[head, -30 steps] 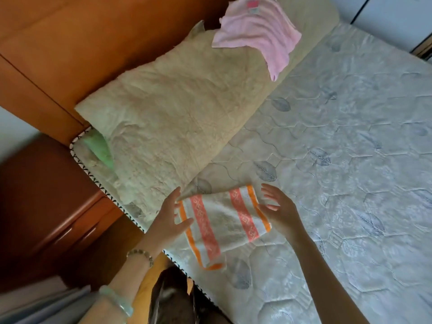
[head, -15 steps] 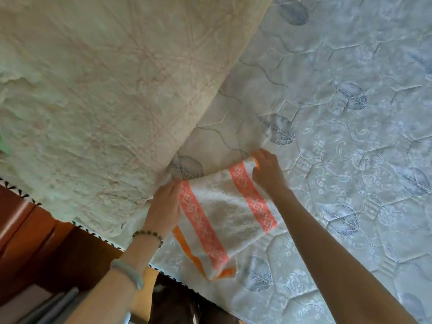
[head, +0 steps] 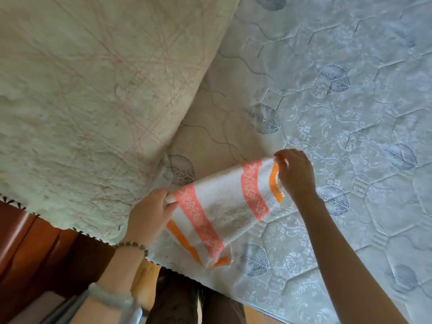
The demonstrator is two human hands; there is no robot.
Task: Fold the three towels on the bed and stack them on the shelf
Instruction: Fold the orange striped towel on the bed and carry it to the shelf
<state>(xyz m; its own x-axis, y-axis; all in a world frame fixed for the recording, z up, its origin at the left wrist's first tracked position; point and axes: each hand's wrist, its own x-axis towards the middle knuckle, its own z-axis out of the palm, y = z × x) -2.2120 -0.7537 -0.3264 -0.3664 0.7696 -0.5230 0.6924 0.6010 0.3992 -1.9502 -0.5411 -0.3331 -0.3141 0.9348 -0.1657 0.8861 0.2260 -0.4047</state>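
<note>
White terry towel with coral patterned stripes and orange edge bands (head: 224,206): doubled over, stretched between both hands above the quilted pale bed mattress with grey leaf print (head: 350,118), close to the mattress's near edge. Sags in the middle. Droops at its lower folded end down to the mattress by the dark-stitched border; contact there not clear enough to tell.

Left hand (head: 149,211): clamped on the towel's left corner, thumb on top, fingers tucked beneath the cloth. Sits just beside the lower edge of the bulky cream and pale green quilt with faint red stitching (head: 93,90), spread over the left part of the mattress. Wears a brown beaded bracelet (head: 132,244) at the wrist and a pale green bangle (head: 109,296) farther up the forearm.

Right hand (head: 297,176): pinches the towel's far right corner, fingers curled over the orange band, raised off the mattress. Well apart from the other hand, the towel's whole width between.

Below the mattress edge at lower left: reddish-brown wooden furniture (head: 35,249).
</note>
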